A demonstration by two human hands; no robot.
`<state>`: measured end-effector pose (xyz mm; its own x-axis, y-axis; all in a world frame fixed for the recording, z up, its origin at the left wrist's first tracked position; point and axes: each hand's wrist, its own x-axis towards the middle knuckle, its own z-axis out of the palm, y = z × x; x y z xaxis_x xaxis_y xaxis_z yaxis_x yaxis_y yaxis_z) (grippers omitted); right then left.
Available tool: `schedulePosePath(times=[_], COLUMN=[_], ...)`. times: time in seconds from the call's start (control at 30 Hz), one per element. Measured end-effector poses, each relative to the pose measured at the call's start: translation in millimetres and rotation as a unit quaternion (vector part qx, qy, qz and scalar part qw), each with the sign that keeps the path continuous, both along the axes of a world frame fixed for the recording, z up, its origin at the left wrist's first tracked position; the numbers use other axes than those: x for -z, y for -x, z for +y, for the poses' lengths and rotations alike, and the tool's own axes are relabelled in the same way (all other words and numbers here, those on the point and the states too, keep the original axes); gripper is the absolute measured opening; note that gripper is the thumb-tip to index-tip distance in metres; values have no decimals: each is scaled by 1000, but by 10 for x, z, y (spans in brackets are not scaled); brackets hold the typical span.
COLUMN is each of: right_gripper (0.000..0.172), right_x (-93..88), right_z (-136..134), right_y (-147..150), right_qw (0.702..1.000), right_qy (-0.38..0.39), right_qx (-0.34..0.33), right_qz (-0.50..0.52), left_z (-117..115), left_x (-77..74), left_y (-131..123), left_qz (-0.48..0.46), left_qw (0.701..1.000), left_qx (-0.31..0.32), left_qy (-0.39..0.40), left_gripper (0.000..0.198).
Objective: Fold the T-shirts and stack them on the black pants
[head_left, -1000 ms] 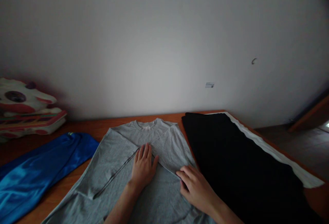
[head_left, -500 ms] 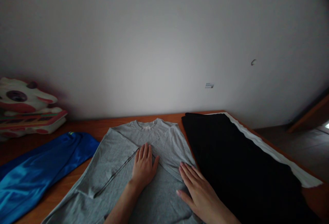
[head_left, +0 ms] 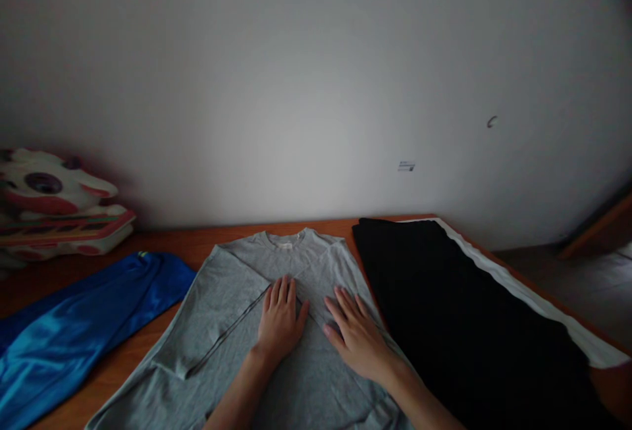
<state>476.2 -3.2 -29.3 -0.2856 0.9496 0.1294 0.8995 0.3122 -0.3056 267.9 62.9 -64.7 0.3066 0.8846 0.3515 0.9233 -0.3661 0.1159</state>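
Observation:
A grey long-sleeved shirt (head_left: 222, 298) lies flat on the wooden table (head_left: 162, 242), collar toward the wall, both sleeves folded across the chest. My left hand (head_left: 280, 319) rests flat on the shirt's middle, fingers together and stretched out, beside the folded left sleeve. My right hand (head_left: 356, 334) lies flat on the folded right sleeve, fingers spread, close to the left hand. Neither hand holds anything.
A shiny blue garment (head_left: 74, 324) lies to the left of the shirt. A black garment with a white stripe (head_left: 459, 311) covers the table's right side. A red and white toy (head_left: 49, 209) sits at the far left against the wall (head_left: 316, 87).
My right hand has slid up and left over the folded right sleeve, from near the shirt's right edge toward the centre, and flattened. My left hand has stayed in place.

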Motion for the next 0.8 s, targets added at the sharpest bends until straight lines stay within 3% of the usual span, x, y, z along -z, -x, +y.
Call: schedulePosePath(times=[0.27,0.4,0.6,0.67,0.8], right_gripper=[63,62,67,68,71], right_x=[26,10,2,-5,-62], right_z=[-31,-23,-12,-12,31], right_y=[-2,-10,-56,-80,-67], right_qw=[999,999,999,999,999], right_qy=[22,23,42,46,53], right_qx=[-2,-4,-14,-10,-10], right_qz=[-30,-24,-14,-12,6], left_z=[-22,5,92,97,45], left_x=[8,-98,-409,-387,-158], left_y=[-18,96,865,1159,1491], left_qz=[-35,-64,-22,6,54], left_qw=[999,997,989,992,996], left_qx=[10,36,142,120,69], left_qy=[25,38,38,28,20], left_gripper=[61,63,47,46,53])
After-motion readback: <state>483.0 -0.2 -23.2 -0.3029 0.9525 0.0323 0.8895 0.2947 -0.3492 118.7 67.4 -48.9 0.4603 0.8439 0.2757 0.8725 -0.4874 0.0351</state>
